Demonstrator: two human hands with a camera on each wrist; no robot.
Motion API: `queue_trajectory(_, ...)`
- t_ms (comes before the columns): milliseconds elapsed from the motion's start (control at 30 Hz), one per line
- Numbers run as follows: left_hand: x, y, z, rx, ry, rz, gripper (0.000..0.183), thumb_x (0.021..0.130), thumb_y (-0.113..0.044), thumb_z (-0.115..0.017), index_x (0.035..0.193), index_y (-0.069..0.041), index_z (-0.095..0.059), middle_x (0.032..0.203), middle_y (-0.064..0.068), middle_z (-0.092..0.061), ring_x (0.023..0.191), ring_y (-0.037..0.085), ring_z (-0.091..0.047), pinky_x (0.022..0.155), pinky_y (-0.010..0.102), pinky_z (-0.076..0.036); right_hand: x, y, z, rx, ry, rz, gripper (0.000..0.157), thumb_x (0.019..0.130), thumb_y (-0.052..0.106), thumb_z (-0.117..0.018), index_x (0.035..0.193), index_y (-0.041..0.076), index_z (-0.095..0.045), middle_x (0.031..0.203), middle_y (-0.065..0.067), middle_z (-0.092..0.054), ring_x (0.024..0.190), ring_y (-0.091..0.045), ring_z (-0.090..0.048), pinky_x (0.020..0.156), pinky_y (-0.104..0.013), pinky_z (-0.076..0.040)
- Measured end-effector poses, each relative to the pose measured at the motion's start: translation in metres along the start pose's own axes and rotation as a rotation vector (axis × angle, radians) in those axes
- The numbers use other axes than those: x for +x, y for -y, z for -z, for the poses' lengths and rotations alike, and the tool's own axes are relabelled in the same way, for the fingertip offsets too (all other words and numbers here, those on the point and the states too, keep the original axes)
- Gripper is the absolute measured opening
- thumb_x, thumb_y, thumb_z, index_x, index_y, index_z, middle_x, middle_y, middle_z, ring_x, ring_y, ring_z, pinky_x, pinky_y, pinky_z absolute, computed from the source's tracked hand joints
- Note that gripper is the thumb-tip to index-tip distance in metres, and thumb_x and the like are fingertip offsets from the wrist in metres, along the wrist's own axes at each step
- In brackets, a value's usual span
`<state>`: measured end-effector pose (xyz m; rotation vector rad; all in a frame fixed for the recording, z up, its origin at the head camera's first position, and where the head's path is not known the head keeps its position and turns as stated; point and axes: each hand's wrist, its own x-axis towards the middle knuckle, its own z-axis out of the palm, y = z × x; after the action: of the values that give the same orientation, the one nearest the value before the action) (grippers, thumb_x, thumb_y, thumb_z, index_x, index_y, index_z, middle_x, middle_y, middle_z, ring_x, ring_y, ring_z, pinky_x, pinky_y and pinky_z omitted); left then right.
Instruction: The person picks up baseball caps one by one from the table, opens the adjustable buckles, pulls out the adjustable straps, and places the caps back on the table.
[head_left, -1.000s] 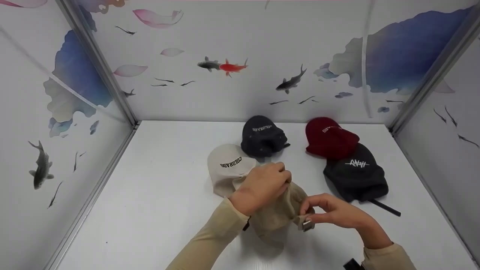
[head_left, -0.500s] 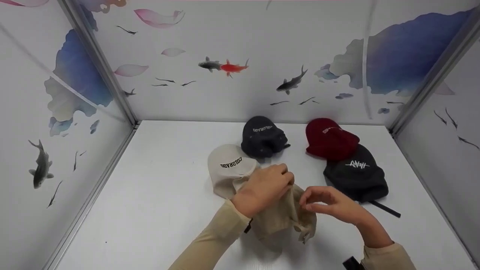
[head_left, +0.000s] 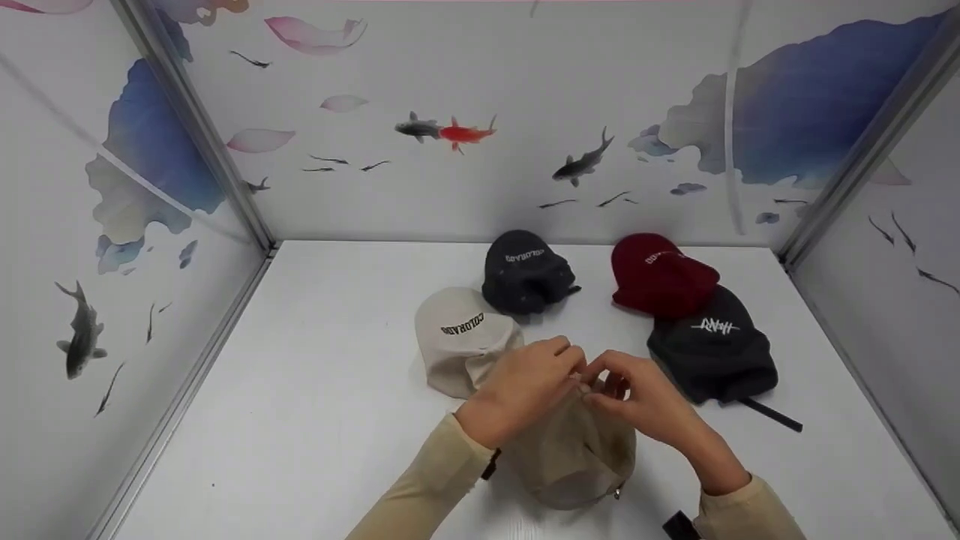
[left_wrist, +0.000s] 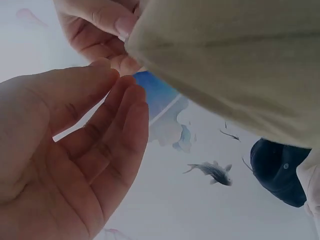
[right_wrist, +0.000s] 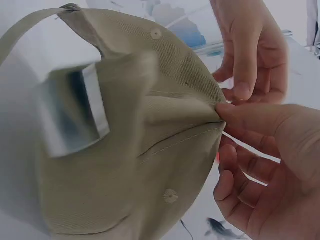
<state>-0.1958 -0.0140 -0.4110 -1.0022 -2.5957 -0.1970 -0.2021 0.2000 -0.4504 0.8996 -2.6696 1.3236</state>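
A tan baseball cap [head_left: 562,457] hangs crown up in front of me, over the near part of the table. With thumb and fingers my right hand [head_left: 649,397] pinches the top of its crown, and the cloth creases toward that pinch in the right wrist view. My left hand [left_wrist: 75,140] is right beside the pinched spot, its thumb near its bent fingertips and no cloth showing between them. A strap with a shiny metal buckle [right_wrist: 75,110] dangles from the cap's back opening. A beige cap [head_left: 457,337] lies just beyond my left hand.
Farther back on the white table [head_left: 322,375] lies a navy cap [head_left: 525,274]. To the right, a dark red cap [head_left: 660,274] overlaps a black cap [head_left: 712,349], whose strap [head_left: 772,416] sticks out. Printed panels [head_left: 480,187] enclose the table's back and sides.
My right hand has let go of the buckle strap, moved up and left to the crown's top beside my left hand, and pinched it. The cap has swung to hang lower with its strap down.
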Motion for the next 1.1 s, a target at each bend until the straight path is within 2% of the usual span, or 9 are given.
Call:
queue_trajectory(100,-0.008,0.010,0.000,-0.024,-0.005,0.040,0.010,0.093,-0.030,-0.069,0.099,-0.022,-0.065,0.096,-0.007,-0.065,0.088,0.010,-0.067,0.070,0.022,-0.054,-0.005,-0.004,0.005,-0.060,-0.004,-0.005,0.022,0.083,0.002,-0.075,0.096,0.019,-0.068,0.089,0.001,-0.069,0.075,-0.005,-0.058,0.065,-0.024,-0.052)
queue_trajectory(200,-0.017,0.026,-0.004,-0.034,0.013,0.112,0.013,0.092,-0.028,-0.071,0.099,-0.020,-0.065,0.096,-0.004,-0.065,0.087,0.014,-0.067,0.067,0.027,-0.055,-0.011,-0.008,0.014,-0.129,-0.017,-0.035,0.026,0.079,-0.001,-0.076,0.093,0.020,-0.068,0.088,0.006,-0.068,0.075,-0.004,-0.058,0.066,-0.025,-0.052)
queue_trajectory(433,-0.038,0.067,-0.027,-0.037,0.044,0.348,0.012,0.091,-0.023,-0.072,0.097,-0.014,-0.065,0.094,0.003,-0.065,0.088,0.023,-0.068,0.069,0.035,-0.058,-0.018,-0.020,0.026,-0.236,-0.041,-0.103,0.026,0.077,0.001,-0.080,0.086,0.022,-0.067,0.086,0.009,-0.067,0.076,-0.006,-0.062,0.066,-0.024,-0.052)
queue_trajectory(600,-0.041,0.079,-0.043,-0.085,0.064,0.474,0.013,0.091,-0.022,-0.072,0.098,-0.013,-0.066,0.100,0.004,-0.064,0.096,0.026,-0.065,0.075,0.038,-0.058,-0.010,-0.031,0.023,-0.264,0.009,-0.181,0.021,0.080,0.003,-0.079,0.088,0.019,-0.068,0.089,0.005,-0.069,0.081,-0.012,-0.065,0.064,-0.024,-0.052)
queue_trajectory(700,-0.039,0.081,-0.051,-0.101,0.062,0.509,0.014,0.091,-0.022,-0.072,0.100,-0.012,-0.065,0.103,0.005,-0.063,0.099,0.026,-0.064,0.076,0.039,-0.058,-0.001,-0.037,0.023,-0.278,0.022,-0.230,0.018,0.082,0.004,-0.077,0.088,0.017,-0.068,0.090,0.002,-0.069,0.083,-0.015,-0.066,0.064,-0.026,-0.053)
queue_trajectory(833,-0.036,0.083,-0.058,-0.115,0.072,0.548,0.016,0.094,-0.026,-0.069,0.102,-0.013,-0.064,0.105,0.005,-0.062,0.100,0.026,-0.063,0.078,0.039,-0.057,0.013,-0.046,0.025,-0.316,0.020,-0.250,0.014,0.082,0.004,-0.075,0.088,0.014,-0.067,0.091,-0.002,-0.070,0.085,-0.019,-0.068,0.066,-0.031,-0.053)
queue_trajectory(1100,-0.029,0.083,-0.063,-0.077,0.098,0.552,0.015,0.097,-0.025,-0.062,0.104,-0.014,-0.069,0.105,0.006,-0.069,0.098,0.027,-0.066,0.077,0.041,-0.058,0.039,-0.065,0.029,-0.360,0.027,-0.309,0.007,0.086,0.005,-0.071,0.089,0.010,-0.067,0.092,-0.009,-0.070,0.085,-0.024,-0.067,0.066,-0.036,-0.055)
